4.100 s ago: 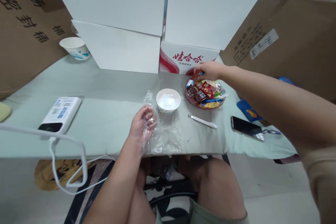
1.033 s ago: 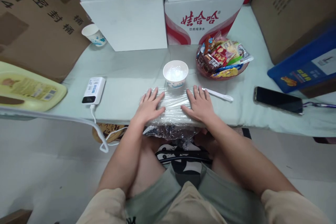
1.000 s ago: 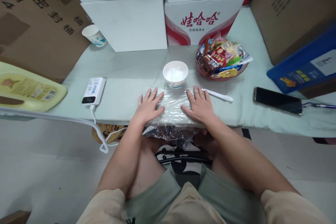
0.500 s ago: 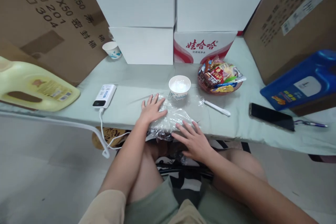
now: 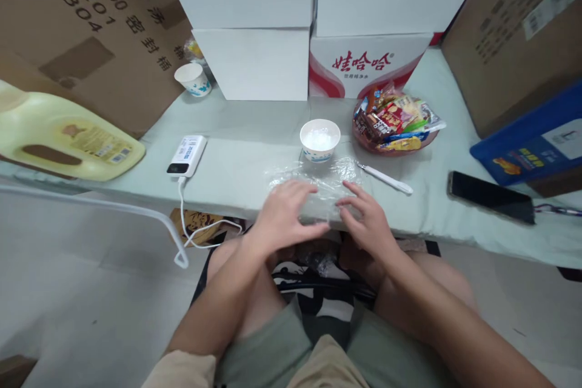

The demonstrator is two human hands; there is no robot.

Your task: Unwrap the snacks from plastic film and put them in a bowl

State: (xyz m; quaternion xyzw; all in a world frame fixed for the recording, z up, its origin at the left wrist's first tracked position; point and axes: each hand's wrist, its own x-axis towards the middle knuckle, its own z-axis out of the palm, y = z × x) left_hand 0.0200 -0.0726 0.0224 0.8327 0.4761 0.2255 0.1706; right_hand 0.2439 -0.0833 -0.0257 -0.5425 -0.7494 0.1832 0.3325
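A sheet of clear plastic film (image 5: 328, 171) lies crumpled on the pale green table (image 5: 236, 163), near its front edge, in front of a small white bowl (image 5: 320, 139) with white contents. My left hand (image 5: 286, 213) rests on the film's near left part, fingers stretched out and pointing right, slightly blurred. My right hand (image 5: 367, 218) is at the film's near right corner, fingers apart with the tips touching the film. The two hands are close together at the table edge, above my knees.
A red plate of wrapped snacks (image 5: 395, 124) and a white plastic utensil (image 5: 386, 179) lie right of the bowl. A phone (image 5: 491, 205) and a blue jug (image 5: 531, 145) are further right. Left: power bank (image 5: 187, 155), paper cup (image 5: 193, 79), yellow jug (image 5: 63, 139). Boxes (image 5: 254, 60) line the back.
Both hands lay flat and apart on the film a second ago. They have since pulled back to the table's front edge and come close together; the film now looks more crumpled.
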